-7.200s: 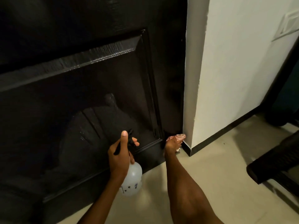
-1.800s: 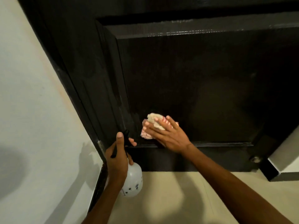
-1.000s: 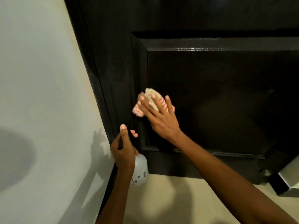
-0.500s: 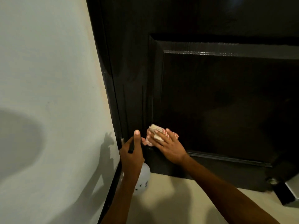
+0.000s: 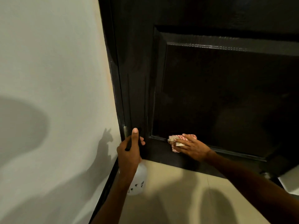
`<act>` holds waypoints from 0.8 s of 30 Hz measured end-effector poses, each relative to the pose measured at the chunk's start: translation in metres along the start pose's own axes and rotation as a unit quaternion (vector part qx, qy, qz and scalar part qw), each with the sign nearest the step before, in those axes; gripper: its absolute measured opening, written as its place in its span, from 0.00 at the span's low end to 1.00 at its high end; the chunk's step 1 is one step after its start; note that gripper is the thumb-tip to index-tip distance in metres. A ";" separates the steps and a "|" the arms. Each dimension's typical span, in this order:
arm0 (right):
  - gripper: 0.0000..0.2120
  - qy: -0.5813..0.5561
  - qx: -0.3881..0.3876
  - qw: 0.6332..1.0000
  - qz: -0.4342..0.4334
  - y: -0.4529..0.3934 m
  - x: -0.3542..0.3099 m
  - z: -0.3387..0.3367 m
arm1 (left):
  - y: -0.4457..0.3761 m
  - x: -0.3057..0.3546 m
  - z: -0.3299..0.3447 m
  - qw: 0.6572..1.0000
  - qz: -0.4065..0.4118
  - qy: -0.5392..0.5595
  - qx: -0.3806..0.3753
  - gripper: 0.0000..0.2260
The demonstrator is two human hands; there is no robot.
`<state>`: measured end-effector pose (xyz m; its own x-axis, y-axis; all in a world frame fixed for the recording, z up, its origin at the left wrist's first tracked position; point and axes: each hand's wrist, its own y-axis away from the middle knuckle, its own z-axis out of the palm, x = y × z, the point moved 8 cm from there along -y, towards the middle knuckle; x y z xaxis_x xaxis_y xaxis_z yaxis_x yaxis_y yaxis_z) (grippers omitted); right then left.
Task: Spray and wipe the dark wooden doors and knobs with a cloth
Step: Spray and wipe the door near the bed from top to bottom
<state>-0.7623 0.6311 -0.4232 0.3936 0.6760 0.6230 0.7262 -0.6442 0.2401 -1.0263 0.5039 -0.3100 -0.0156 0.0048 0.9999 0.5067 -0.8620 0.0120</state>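
The dark wooden door (image 5: 218, 97) fills the upper right, with a recessed panel and a bottom rail. My right hand (image 5: 192, 147) presses a pink-and-white checked cloth (image 5: 175, 142) flat against the bottom rail, just under the panel's lower left corner, fingers extended. My left hand (image 5: 129, 151) grips the black trigger head of a white spray bottle (image 5: 139, 180), thumb raised, near the door's left edge. The bottle hangs below the hand over the floor. No knob is in view.
A pale wall (image 5: 53, 94) with a dark skirting strip stands at the left, meeting the black door frame (image 5: 113, 75). Beige floor tiles (image 5: 178, 199) lie below the door. A small metal stop (image 5: 266, 175) and a white corner sit at the lower right.
My right hand has slid the cloth from the panel's left edge down and to the right, onto the bottom rail. My left hand still holds the bottle in about the same spot.
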 end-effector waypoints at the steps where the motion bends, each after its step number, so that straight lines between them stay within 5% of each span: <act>1: 0.36 0.007 -0.027 1.000 -0.005 0.007 0.001 0.008 | 0.006 0.000 -0.001 1.000 0.001 0.000 -0.007 0.27; 6: 0.43 0.026 -0.024 0.999 -0.004 -0.006 -0.009 -0.006 | 0.027 0.012 0.001 1.000 0.002 -0.005 -0.010 0.27; 14: 0.25 0.040 0.177 0.983 0.008 -0.070 -0.031 -0.104 | 0.034 0.040 -0.008 0.997 0.035 0.009 0.068 0.31; 24: 0.38 -0.019 0.408 0.898 0.162 -0.034 0.107 -0.234 | 0.009 0.093 -0.032 0.991 0.063 0.038 0.115 0.30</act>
<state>-0.8765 0.6420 -0.1907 0.6661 0.5226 0.5322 0.7356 -0.3423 -0.5846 -1.0514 0.4805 -0.2171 -0.0003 -0.1413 0.9900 0.6918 -0.7148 -0.1018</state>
